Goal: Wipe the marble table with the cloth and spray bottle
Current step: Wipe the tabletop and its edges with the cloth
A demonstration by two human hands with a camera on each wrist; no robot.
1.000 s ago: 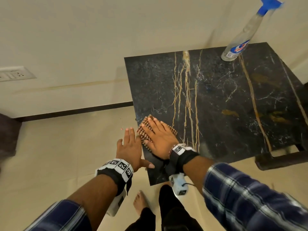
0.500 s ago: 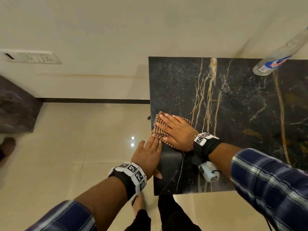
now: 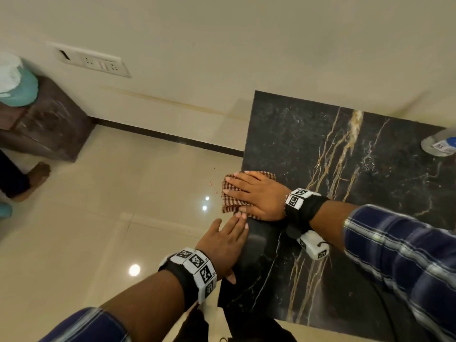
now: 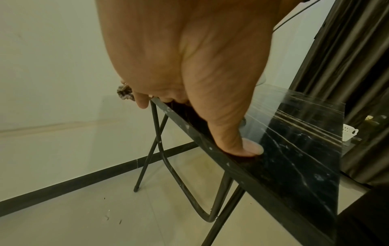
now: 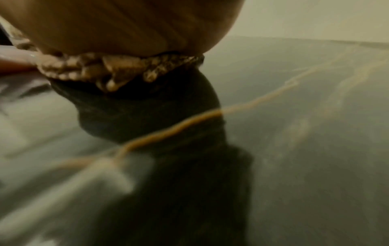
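The black marble table [image 3: 370, 218] with gold veins fills the right of the head view. My right hand [image 3: 254, 193] lies flat, fingers spread, pressing the brown checked cloth [image 3: 229, 203] onto the table's left edge, where the cloth overhangs slightly. My left hand [image 3: 227, 245] rests along that same edge just nearer me, fingers straight; in the left wrist view its thumb [image 4: 242, 146] presses the tabletop [image 4: 305, 149]. In the right wrist view the cloth [image 5: 118, 66] bunches under my palm. The spray bottle [image 3: 439, 144] stands at the far right, only its base in frame.
A beige tiled floor lies left of the table, with small crumbs [image 3: 212, 183] below the edge. A dark marble block [image 3: 49, 124] carries a teal object at the far left, beside someone's bare foot [image 3: 34, 178]. Black folding legs [image 4: 160, 149] hold the table; dark curtains [image 4: 347, 66] hang behind.
The right hand has slid the cloth left to the table's edge, so it overhangs. The left hand moved up against the edge. The view swung left, pushing the bottle nearly out of frame.
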